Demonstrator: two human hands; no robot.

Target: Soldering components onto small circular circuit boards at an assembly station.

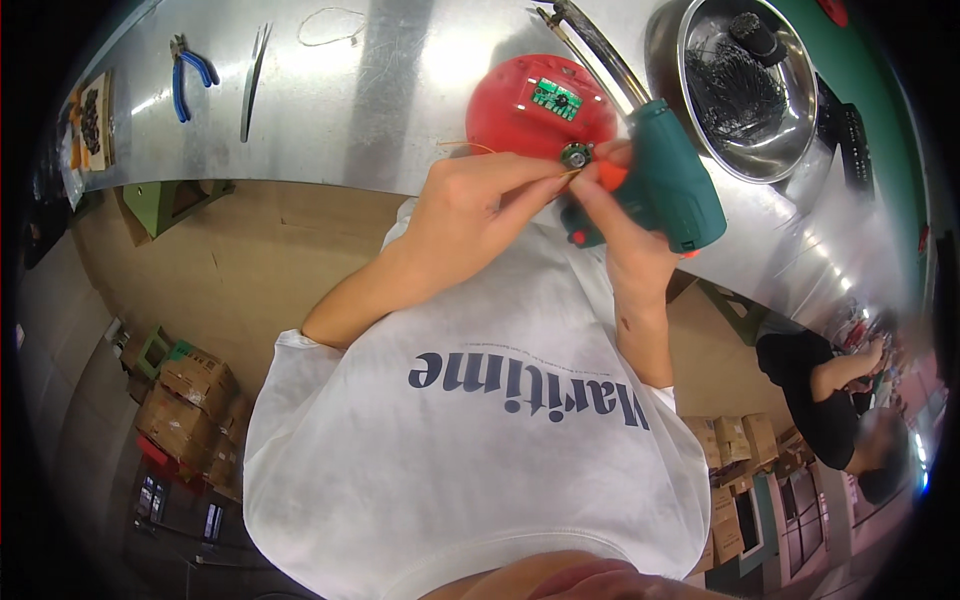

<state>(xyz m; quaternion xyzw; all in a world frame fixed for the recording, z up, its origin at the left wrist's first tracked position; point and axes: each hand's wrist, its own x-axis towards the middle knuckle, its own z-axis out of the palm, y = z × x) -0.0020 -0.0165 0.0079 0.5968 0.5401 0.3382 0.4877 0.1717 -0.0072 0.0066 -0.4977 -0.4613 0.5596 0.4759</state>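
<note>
My right hand (635,245) is closed around a green soldering gun (680,175) with an orange-red trigger, its long metal tip angled up and left. The same hand's thumb and finger are at a small round component (576,155) with a green and metal face. Pinched in the fingertips of my left hand (480,205) is a thin yellowish wire (462,145), right beside that component. Behind both hands a red rounded plastic housing (495,110) lies on the metal table, carrying a small green circuit board (556,99). My fingers partly hide the gun's handle.
Blue-handled cutters (180,85) and metal tweezers (254,85) lie on the metal table (330,120) at the left, near a loop of thin wire (331,26). At the right stands a steel bowl (795,145) of dark wires. Another person (815,400) sits far right.
</note>
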